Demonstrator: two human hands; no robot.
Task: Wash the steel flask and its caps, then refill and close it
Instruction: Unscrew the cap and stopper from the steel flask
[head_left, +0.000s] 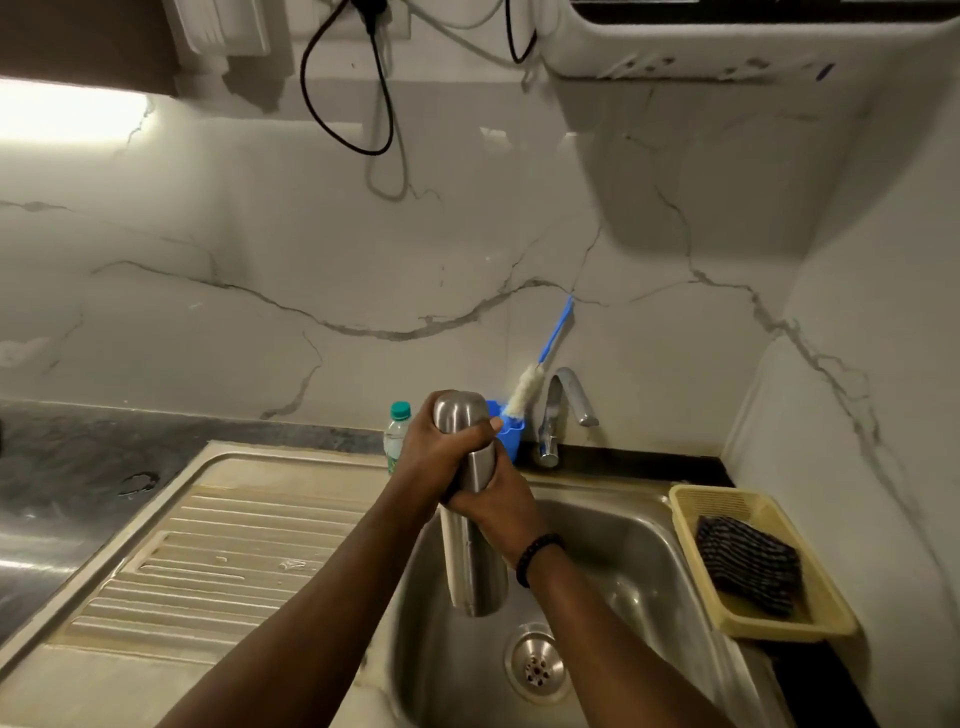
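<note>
One steel flask (475, 551) over the sink (644, 525), cap (460, 410) on. Left hand (434, 457) wraps the cap, right hand (501, 506) grips the body. One bottle brush (524, 389), one tap (563, 410) at the sink's back edge.

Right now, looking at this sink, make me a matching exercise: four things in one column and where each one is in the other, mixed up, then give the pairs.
Things:
1. steel flask
2. bottle brush
3. dark cloth
4. clear bottle with green cap

Places:
A. in the yellow basket
B. behind the left hand, by the wall
C. gripped by both hands above the sink
D. standing in the blue holder

Pairs: 1-C, 2-D, 3-A, 4-B
</note>
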